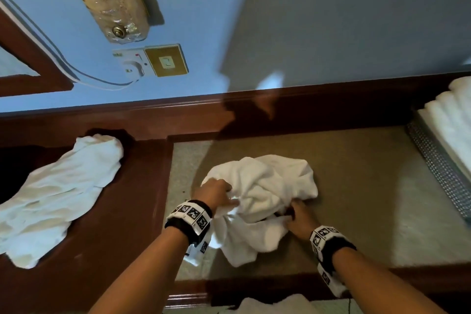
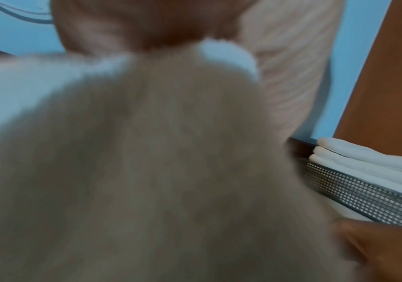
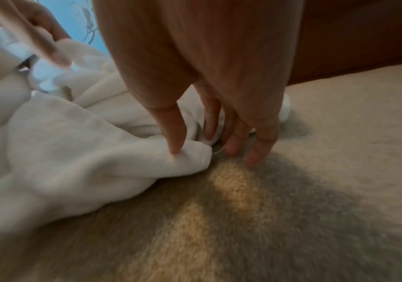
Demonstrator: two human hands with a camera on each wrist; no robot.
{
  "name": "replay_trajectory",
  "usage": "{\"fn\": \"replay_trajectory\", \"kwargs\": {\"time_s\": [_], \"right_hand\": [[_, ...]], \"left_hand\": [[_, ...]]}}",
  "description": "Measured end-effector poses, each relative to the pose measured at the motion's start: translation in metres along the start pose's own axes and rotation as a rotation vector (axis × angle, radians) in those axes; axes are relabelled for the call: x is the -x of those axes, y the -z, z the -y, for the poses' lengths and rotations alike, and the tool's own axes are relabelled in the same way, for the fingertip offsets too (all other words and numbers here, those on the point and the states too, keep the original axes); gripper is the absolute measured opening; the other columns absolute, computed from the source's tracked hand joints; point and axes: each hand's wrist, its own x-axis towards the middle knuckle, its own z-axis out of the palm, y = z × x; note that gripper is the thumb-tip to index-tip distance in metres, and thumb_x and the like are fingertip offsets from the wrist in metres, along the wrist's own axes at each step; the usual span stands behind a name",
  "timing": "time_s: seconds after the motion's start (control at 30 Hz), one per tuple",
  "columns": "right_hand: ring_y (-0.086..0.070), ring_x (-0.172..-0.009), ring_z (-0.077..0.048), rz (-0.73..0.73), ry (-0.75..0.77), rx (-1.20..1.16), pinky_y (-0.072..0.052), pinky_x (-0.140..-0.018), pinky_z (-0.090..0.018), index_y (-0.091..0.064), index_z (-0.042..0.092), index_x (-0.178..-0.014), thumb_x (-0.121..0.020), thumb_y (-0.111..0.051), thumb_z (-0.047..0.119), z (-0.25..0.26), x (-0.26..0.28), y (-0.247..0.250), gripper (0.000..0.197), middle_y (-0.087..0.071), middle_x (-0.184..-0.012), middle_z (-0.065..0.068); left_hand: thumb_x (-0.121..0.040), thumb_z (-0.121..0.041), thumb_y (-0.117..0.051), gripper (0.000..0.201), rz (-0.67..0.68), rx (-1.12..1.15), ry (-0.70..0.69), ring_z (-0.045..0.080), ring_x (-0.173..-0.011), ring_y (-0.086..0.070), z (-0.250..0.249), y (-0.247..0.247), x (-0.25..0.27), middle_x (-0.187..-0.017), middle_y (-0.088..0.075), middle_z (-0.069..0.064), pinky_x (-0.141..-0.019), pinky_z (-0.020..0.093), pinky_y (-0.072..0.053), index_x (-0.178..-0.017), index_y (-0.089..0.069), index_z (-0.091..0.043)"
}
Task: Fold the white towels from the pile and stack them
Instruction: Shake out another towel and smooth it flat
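A crumpled white towel lies in the middle of a beige mat. My left hand grips a bunch of it on its left side; in the left wrist view the towel fills the frame, blurred. My right hand is at the towel's near right edge, where thumb and fingers pinch a fold of the towel. A loose white towel lies on the dark wood to the left. Folded white towels sit stacked at the far right.
The folded stack rests in a perforated metal tray at the mat's right edge. A dark wooden frame borders the mat. More white cloth shows at the bottom edge. A wall socket with a cable is on the blue wall.
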Motion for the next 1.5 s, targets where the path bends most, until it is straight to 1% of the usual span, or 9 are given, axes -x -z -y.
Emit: {"fn": "replay_trajectory", "kwargs": {"time_s": [0.13, 0.33, 0.5, 0.6, 0.73, 0.93, 1.2, 1.37, 1.5], "right_hand": [[-0.065, -0.089, -0.020, 0.082, -0.061, 0.031, -0.049, -0.076, -0.028, -0.067, 0.018, -0.098, -0.079, -0.078, 0.011, -0.005, -0.004, 0.000, 0.023, -0.063, -0.082, 0.006], [-0.060, -0.091, -0.025, -0.022, 0.088, 0.174, -0.037, -0.071, -0.028, -0.056, 0.019, -0.084, -0.095, -0.061, 0.015, -0.003, 0.007, 0.012, 0.013, -0.062, -0.092, -0.002], [-0.057, -0.078, -0.001, -0.404, 0.367, -0.286, -0.044, -0.069, -0.018, -0.052, 0.029, -0.089, -0.100, -0.054, 0.009, 0.028, 0.021, 0.046, 0.023, -0.060, -0.084, 0.011], [-0.059, -0.090, -0.001, -0.523, 0.526, -0.306, -0.044, -0.078, -0.010, -0.063, 0.017, -0.094, -0.096, -0.061, 0.004, 0.055, 0.026, 0.067, 0.013, -0.060, -0.094, 0.009], [-0.052, -0.095, 0.002, -0.123, 0.583, 0.063, -0.045, -0.092, -0.020, -0.056, 0.028, -0.135, -0.099, -0.055, 0.009, 0.067, 0.018, 0.073, 0.042, -0.049, -0.110, 0.014], [-0.049, -0.130, -0.022, 0.226, 0.336, 0.557, -0.040, -0.105, -0.036, -0.037, 0.039, -0.150, -0.100, -0.053, 0.023, 0.048, 0.008, 0.074, 0.055, -0.047, -0.143, 0.002], [-0.063, -0.085, -0.008, 0.137, 0.291, 0.203, -0.055, -0.083, -0.037, -0.051, 0.040, -0.105, -0.086, -0.072, 0.025, 0.028, 0.018, 0.054, 0.032, -0.064, -0.093, 0.011], [-0.065, -0.080, -0.009, 0.109, 0.284, 0.105, -0.056, -0.078, -0.034, -0.061, 0.035, -0.108, -0.077, -0.081, 0.025, 0.024, 0.024, 0.035, 0.038, -0.067, -0.083, 0.008], [-0.063, -0.074, -0.011, 0.074, 0.298, 0.077, -0.053, -0.071, -0.034, -0.056, 0.028, -0.076, -0.077, -0.079, 0.029, 0.027, 0.025, 0.025, 0.022, -0.065, -0.075, 0.007]], "left_hand": [[-0.090, -0.084, -0.036, 0.076, -0.052, 0.099, 0.054, 0.021, -0.063, -0.059, -0.011, 0.011, -0.001, -0.063, -0.059, 0.001, -0.063, 0.033, -0.045, -0.052, -0.048, -0.019], [-0.091, -0.067, -0.054, 0.052, -0.068, 0.034, -0.019, 0.022, -0.118, -0.062, -0.029, 0.018, -0.018, -0.124, -0.070, -0.002, -0.096, 0.035, -0.049, -0.127, -0.066, -0.031], [-0.096, -0.030, -0.058, 0.034, -0.285, 0.035, -0.187, 0.027, -0.108, -0.066, -0.052, 0.014, -0.008, -0.117, -0.073, 0.001, -0.089, 0.034, -0.049, -0.129, -0.065, -0.033], [-0.100, -0.025, -0.053, 0.039, -0.199, -0.030, -0.403, 0.026, -0.101, -0.067, -0.056, 0.000, 0.000, -0.117, -0.069, 0.001, -0.085, 0.037, -0.052, -0.137, -0.062, -0.035], [-0.106, -0.029, -0.047, 0.041, -0.037, -0.317, -0.534, 0.031, -0.095, -0.066, -0.051, -0.019, 0.019, -0.115, -0.059, 0.005, -0.075, 0.035, -0.046, -0.145, -0.052, -0.039], [-0.103, -0.028, -0.045, 0.042, -0.054, -0.181, -0.320, 0.032, -0.106, -0.065, -0.029, -0.029, 0.031, -0.122, -0.060, 0.004, -0.086, 0.036, -0.050, -0.142, -0.056, -0.040], [-0.097, -0.022, -0.049, 0.019, -0.204, 0.213, 0.047, 0.027, -0.081, -0.066, -0.022, -0.026, 0.031, -0.087, -0.065, 0.004, -0.067, 0.037, -0.053, -0.113, -0.061, -0.021], [-0.095, -0.028, -0.053, 0.008, -0.208, 0.390, 0.105, 0.029, -0.079, -0.065, -0.018, -0.028, 0.027, -0.096, -0.062, 0.008, -0.067, 0.040, -0.055, -0.102, -0.050, -0.027], [-0.094, -0.031, -0.054, 0.008, -0.198, 0.398, 0.115, 0.029, -0.075, -0.066, -0.017, -0.030, 0.030, -0.092, -0.061, 0.006, -0.064, 0.045, -0.059, -0.100, -0.048, -0.031]]}}
